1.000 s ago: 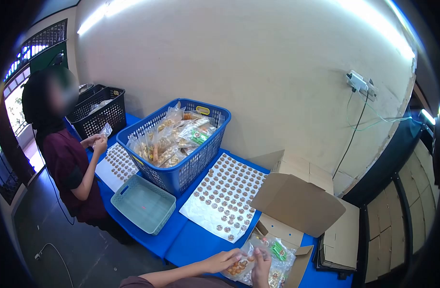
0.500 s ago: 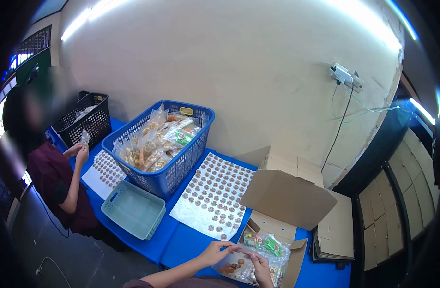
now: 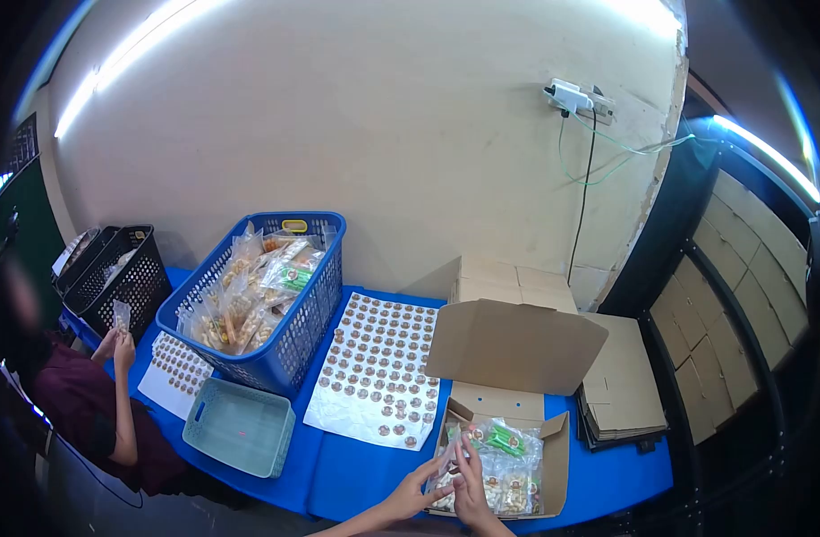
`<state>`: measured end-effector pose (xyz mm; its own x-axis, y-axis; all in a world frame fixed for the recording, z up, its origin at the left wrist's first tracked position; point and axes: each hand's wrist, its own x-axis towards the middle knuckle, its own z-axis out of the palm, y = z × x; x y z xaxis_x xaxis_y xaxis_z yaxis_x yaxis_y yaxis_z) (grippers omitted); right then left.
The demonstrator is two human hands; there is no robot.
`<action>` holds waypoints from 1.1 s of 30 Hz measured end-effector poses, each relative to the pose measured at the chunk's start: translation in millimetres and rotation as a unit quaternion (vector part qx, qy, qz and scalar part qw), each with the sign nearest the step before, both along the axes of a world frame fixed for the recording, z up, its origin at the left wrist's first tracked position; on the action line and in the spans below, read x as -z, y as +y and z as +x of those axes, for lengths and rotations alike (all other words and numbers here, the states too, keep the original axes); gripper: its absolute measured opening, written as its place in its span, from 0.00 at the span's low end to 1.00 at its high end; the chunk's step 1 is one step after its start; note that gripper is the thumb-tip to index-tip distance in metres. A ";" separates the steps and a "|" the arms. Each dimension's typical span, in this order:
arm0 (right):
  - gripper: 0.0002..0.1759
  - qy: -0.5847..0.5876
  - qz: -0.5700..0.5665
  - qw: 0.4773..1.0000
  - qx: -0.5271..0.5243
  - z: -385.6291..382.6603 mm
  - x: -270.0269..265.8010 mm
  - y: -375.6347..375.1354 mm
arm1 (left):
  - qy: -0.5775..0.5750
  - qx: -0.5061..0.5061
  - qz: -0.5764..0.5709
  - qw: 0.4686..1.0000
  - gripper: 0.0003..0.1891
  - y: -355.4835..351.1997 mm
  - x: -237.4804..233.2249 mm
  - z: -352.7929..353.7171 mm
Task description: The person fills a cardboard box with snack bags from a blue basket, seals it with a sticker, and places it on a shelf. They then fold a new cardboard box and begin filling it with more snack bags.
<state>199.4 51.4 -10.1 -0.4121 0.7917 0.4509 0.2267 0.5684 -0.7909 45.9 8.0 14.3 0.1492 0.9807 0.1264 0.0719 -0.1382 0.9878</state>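
- Both grips, as we read them, are clenched on one clear packet [image 3: 447, 450]: the left hand [image 3: 416, 495] pinches its near left edge, and the right hand [image 3: 470, 483] clamps its right side with the fingers pointing away from the person.
- We place the clear packet between the two grips, over the near left corner of an open cardboard box [image 3: 556, 465]. We cannot tell whether it touches what lies below it.
- Just right of the grip and a little beyond it, the box is filled with more snack packets [image 3: 508, 470], some with green labels.
- Beyond the grip, the box's lid flap [image 3: 517, 345] stands open, tilted back.
- Beyond the grip and slightly left of it, a sticker sheet [image 3: 378, 367] lies flat on the blue counter [image 3: 356, 470], just beside the box's left wall.
- Farther left of the grip, a small teal basket [image 3: 238, 428] sits at the counter's near edge. Behind it stands a large blue basket [image 3: 307, 322] heaped with packets.
- Well off to the left of the grip, we see a co-worker's hands [image 3: 116, 345] holding a small packet [image 3: 121, 313] above a second sticker sheet [image 3: 171, 369]. A black basket [image 3: 123, 277] stands beyond them.
- To the right of the grip, past the box, a stack of flat cardboard [image 3: 620, 385] rests on the counter.
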 end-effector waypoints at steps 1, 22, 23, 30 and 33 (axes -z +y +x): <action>0.32 0.000 -0.004 1.000 0.002 -0.1 1.2 1.3 | -0.014 -0.013 -0.019 1.000 0.34 -3.3 -1.4 1.6; 0.19 0.217 -0.338 0.914 0.051 22.5 -14.1 21.2 | -0.108 -0.085 -0.004 0.990 0.27 7.6 -0.8 -6.1; 0.20 0.203 -0.363 0.909 0.030 23.0 -14.0 19.4 | -0.105 -0.050 0.008 0.993 0.29 7.2 -1.6 -6.4; 0.28 0.110 -0.171 0.977 -0.068 -3.9 -19.2 17.6 | 0.080 -0.074 0.063 0.992 0.40 -3.5 -17.7 0.1; 0.35 0.104 -0.143 0.980 0.094 -21.3 -25.0 12.7 | 0.143 -0.103 0.071 0.982 0.32 -5.1 -20.7 7.3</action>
<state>178.1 64.2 14.9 -0.1697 0.9510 0.2585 0.1227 0.2807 -0.9519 53.2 2.9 35.0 -0.0010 0.9694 0.2455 0.3840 -0.2263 0.8952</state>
